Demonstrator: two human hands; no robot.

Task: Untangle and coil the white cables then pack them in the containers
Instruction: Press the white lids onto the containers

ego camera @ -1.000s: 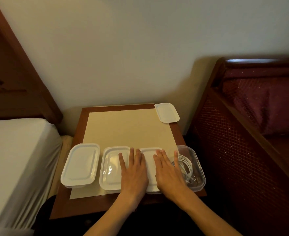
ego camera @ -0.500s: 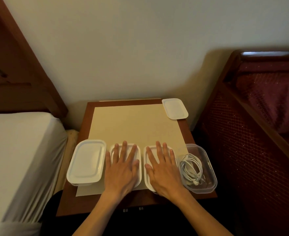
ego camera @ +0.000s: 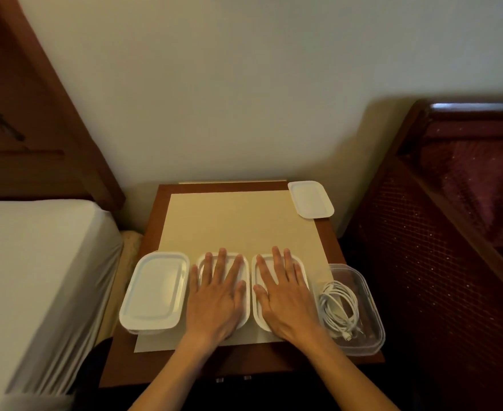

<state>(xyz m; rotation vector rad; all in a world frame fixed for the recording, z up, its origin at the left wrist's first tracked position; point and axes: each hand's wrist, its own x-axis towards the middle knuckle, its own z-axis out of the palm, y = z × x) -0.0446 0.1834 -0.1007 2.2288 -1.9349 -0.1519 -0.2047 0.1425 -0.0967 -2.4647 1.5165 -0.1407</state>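
Observation:
Three lidded white containers stand in a row along the near edge of a small wooden table (ego camera: 155, 221). The leftmost container (ego camera: 154, 292) is untouched. My left hand (ego camera: 217, 295) lies flat with spread fingers on the lid of the middle container (ego camera: 244, 264). My right hand (ego camera: 282, 295) lies flat on the lid of the third container (ego camera: 299, 261). To the right, a clear open container (ego camera: 366, 292) holds a coiled white cable (ego camera: 337, 307). A loose white lid (ego camera: 311, 199) rests at the table's far right corner.
A beige mat (ego camera: 238, 221) covers most of the tabletop. A bed with a white sheet (ego camera: 30, 277) stands at the left, a dark red bed frame (ego camera: 440, 262) at the right. The wall is behind the table.
Both hands slid from bunched together near the third container to one on each lid. The view shifted slightly, and the open container with the cable is uncovered.

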